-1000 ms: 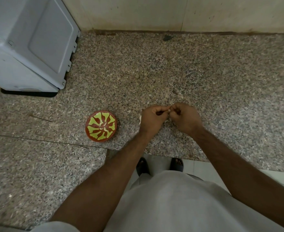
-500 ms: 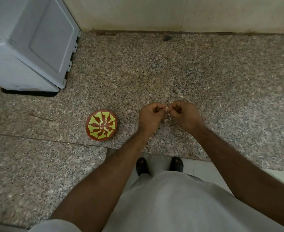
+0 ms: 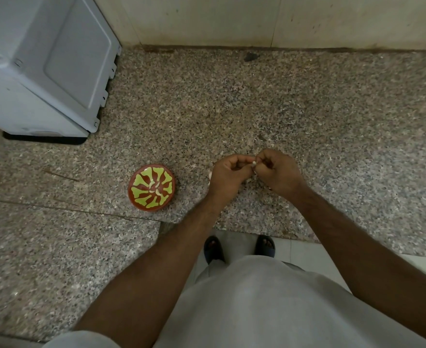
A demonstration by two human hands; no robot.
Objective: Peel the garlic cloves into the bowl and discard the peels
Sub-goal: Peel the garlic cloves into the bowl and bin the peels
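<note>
Both my hands, left hand [image 3: 228, 175] and right hand [image 3: 278, 172], pinch one tiny pale garlic clove [image 3: 253, 163] above speckled granite worktop [image 3: 307, 109]; round glazed red-and-green bowl [image 3: 151, 187] holds smooth peeled cloves.

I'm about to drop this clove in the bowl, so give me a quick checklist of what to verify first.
1. Garlic clove pinched between left hand and right hand: ok.
2. Clove fully peeled: cannot tell, too small.
3. Bowl upright on the counter, to the left of the hands: ok.
4. Bowl has room; only a few cloves inside: ok.
5. Peels discarded: not ok, pale bits lie on the counter under the hands.
</note>
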